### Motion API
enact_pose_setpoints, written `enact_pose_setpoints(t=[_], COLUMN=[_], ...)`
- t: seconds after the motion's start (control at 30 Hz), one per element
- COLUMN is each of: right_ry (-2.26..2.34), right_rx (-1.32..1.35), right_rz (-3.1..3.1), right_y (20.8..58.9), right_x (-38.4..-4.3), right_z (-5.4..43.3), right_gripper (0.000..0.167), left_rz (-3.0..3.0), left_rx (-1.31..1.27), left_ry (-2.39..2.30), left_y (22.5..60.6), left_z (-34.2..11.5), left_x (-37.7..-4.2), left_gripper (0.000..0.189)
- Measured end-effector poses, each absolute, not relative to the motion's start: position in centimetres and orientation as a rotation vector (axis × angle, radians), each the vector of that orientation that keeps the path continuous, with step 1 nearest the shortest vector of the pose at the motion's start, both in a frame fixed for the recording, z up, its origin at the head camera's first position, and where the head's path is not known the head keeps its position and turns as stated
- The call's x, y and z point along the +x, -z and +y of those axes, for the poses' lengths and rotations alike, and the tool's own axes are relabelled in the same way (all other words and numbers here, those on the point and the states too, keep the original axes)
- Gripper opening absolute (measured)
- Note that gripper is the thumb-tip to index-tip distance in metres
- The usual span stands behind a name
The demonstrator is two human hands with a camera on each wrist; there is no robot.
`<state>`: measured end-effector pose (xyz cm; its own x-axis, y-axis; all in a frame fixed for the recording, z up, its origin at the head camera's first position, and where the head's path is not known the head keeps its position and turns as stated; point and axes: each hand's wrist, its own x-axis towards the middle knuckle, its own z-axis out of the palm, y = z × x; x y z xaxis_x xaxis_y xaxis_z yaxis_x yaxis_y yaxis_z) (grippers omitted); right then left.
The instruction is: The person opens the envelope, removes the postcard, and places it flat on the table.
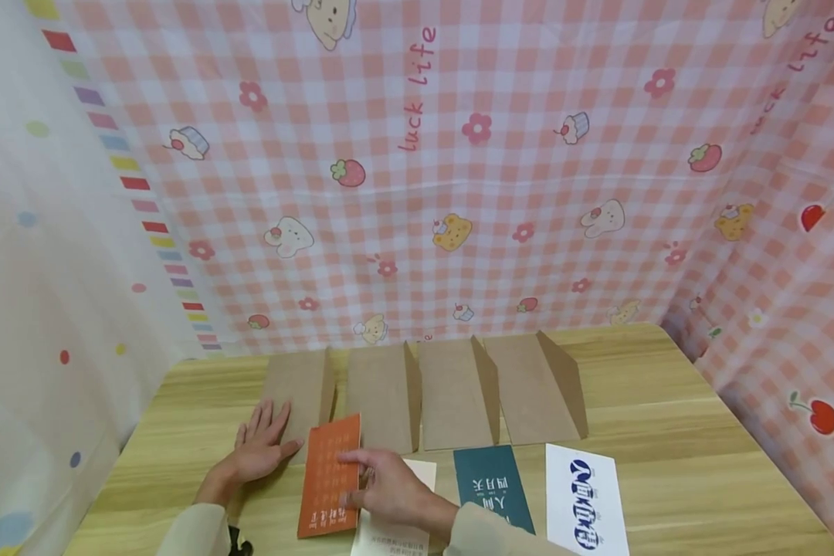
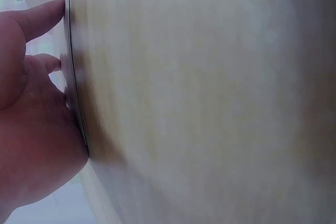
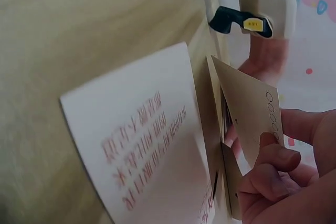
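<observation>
My right hand pinches an orange postcard by its right edge, thumb on the printed face. In the right wrist view the pale back of this postcard shows, with a row of small circles. The postcard stands just in front of the brown cardboard stands, close to the leftmost stand. My left hand lies with fingers spread at the left side of that stand, fingertips on its sloping face. A cream card with red print lies partly hidden under my right hand and forearm.
More sloped cardboard stands continue the row to the right along the table's back. A teal card and a white card with blue lettering lie in front of them. Checked cloth hangs behind the wooden table.
</observation>
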<state>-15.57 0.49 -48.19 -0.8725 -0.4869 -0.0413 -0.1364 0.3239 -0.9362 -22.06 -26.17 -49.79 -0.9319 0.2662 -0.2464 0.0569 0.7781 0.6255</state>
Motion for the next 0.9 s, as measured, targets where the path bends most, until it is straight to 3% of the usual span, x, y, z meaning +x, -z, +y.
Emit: enact_pose_setpoints(t=[0.27,0.63,0.9], right_ry=[1.453,1.484,1.512], right_rx=[-0.448,-0.627,-0.518], right_rz=[2.262,2.291,2.164], right_y=[48.5,49.4,49.8], right_x=[-14.6,-14.0,-13.7], right_z=[0.3,-0.3,-0.7], right_gripper=[0.05,0.05,0.049], left_rz=[2.654,2.619,2.621], left_rx=[0.287,0.23,0.225], left_ry=[-0.982,-0.87,-0.865], left_y=[51.1,49.7,49.6], left_z=[-26.8,-26.2,-26.0], left_x=[-22.5,-22.5,-22.4], left_gripper=[0.09,0.082,0.081])
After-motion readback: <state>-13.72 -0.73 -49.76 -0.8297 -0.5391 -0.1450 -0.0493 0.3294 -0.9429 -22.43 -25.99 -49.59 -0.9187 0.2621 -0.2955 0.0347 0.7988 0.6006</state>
